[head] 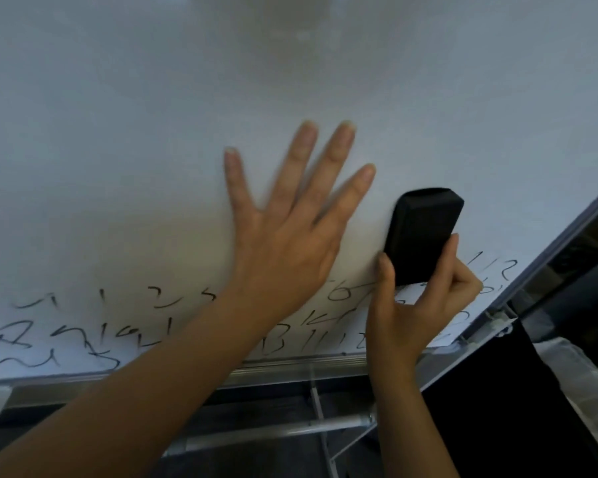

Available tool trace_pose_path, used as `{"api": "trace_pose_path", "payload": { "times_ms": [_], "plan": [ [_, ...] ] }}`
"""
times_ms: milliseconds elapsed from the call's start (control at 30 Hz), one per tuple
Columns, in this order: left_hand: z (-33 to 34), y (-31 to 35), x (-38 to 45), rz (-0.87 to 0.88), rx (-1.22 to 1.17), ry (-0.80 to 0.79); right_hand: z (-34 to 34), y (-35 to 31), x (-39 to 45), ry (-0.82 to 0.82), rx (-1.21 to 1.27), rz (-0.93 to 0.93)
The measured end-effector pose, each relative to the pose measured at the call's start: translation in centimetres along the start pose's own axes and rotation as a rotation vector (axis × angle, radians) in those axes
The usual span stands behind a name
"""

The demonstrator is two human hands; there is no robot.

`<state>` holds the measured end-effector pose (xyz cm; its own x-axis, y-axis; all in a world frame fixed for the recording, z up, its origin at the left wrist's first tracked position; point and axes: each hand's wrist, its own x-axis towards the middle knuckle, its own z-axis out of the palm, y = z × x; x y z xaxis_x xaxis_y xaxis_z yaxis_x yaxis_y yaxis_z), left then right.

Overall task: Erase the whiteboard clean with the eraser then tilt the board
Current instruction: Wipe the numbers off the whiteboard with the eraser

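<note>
**Bottom rows left to wipe**

On the whiteboard (325, 81), my left hand (283, 243) lay flat and spread, its grip wide and holding nothing, bracing the surface. To its right, my right hand (418, 305) kept a closed grip on the black eraser (422, 232), pressed against the board above the lower right corner. I judged the best stroke was firm, overlapping passes across the writing (83, 332) along the bottom edge. The upper board looked clean. Below ran the metal frame (290, 367) and stand bars, over a dim floor.
</note>
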<state>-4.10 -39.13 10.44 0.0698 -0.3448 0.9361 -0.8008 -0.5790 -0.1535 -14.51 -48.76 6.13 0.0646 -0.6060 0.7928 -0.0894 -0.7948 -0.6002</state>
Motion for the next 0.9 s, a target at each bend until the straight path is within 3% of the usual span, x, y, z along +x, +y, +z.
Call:
{"api": "trace_pose_path", "payload": {
  "times_ms": [267, 533, 733, 900],
  "plan": [
    [0.9, 3.4, 2.0, -0.042, -0.025, 0.044, -1.7, 2.3, 5.3, 0.077, -0.014, -0.119],
    [2.7, 3.4, 1.8, -0.036, 0.071, 0.052, -1.8, 4.7, 1.6, -0.037, -0.036, -0.067],
    [3.3, 3.2, 2.0, -0.028, 0.113, 0.069, -3.6, 8.3, 6.2, 0.116, -0.013, 0.055],
    [3.0, 3.2, 1.8, -0.015, 0.146, 0.057, -3.4, 8.7, 5.6, 0.114, -0.03, 0.06]
  ]
}}
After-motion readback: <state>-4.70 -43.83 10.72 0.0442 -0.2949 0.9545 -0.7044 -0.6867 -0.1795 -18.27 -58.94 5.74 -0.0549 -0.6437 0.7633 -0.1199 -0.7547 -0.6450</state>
